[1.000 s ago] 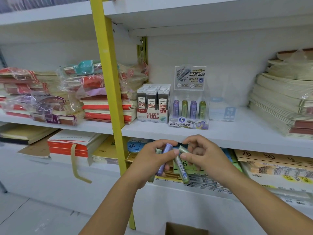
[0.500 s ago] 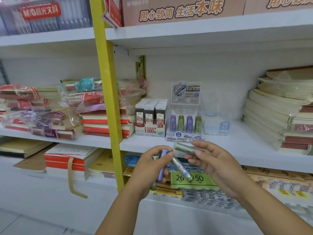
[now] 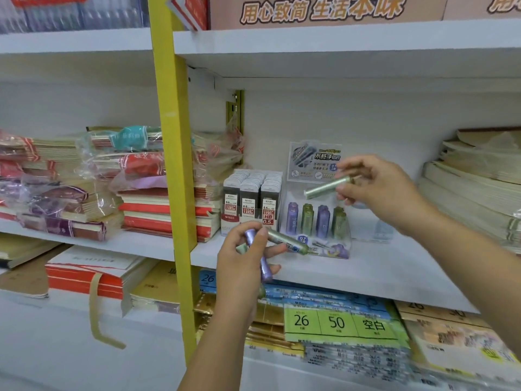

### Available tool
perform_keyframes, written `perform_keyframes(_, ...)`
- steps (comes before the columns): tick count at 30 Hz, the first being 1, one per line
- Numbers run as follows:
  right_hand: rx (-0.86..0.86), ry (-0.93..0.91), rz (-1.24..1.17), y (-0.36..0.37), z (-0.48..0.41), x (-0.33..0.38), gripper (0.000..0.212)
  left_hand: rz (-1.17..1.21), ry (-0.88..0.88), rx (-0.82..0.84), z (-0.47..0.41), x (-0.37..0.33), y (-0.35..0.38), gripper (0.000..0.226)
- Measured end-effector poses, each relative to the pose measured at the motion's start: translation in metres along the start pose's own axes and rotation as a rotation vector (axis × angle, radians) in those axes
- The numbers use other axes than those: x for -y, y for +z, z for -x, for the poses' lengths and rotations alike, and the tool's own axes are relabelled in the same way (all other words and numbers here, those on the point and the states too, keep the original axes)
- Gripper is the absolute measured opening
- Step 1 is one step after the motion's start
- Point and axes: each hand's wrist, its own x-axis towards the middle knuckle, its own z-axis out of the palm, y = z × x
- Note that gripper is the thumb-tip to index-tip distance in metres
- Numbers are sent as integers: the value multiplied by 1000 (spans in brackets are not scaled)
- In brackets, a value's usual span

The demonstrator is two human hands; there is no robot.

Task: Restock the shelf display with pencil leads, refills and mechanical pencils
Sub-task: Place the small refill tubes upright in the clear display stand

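- A green lead tube (image 3: pixel 327 187) is being pinched at its right end by the curled fingers of the right hand (image 3: pixel 377 190). Its long axis is lying almost level, with the free end pointing left and slightly down.
- That tube is being held just above the row of upright tubes (image 3: pixel 322 221) in the clear display stand (image 3: pixel 324 251). The right hand is therefore judged the nearer one, and a turn to upright is probably being called for.
- A purple tube (image 3: pixel 266 268) and a second green tube (image 3: pixel 287 242) are being gripped together by the left hand (image 3: pixel 242 263). They are being held lower and further left, before the shelf (image 3: pixel 380 275) edge.
- "HB 0.5" is being read on the lead boxes (image 3: pixel 252 204), and "26", "50" and "空白" on the green label (image 3: pixel 338 323) below. "用心致简 生活本味" is being read on the banner (image 3: pixel 321 8) above.
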Motion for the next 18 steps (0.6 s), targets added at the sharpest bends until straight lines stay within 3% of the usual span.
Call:
perform_keyframes(3, 50, -83, 412, 2, -32, 1, 27, 11, 23, -21, -9, 2, -4, 16)
perform_keyframes(5, 149, -76, 546, 8, -44, -2, 22, 13, 24, -20, -13, 3, -5, 16)
perform_keyframes(11, 421, -33, 638, 25, -57, -14, 26, 16, 37, -39, -24, 5, -7, 17)
perform_keyframes(18, 495, 16, 471, 30, -60, -17, 38, 38, 41, -40, -25, 8, -5, 16)
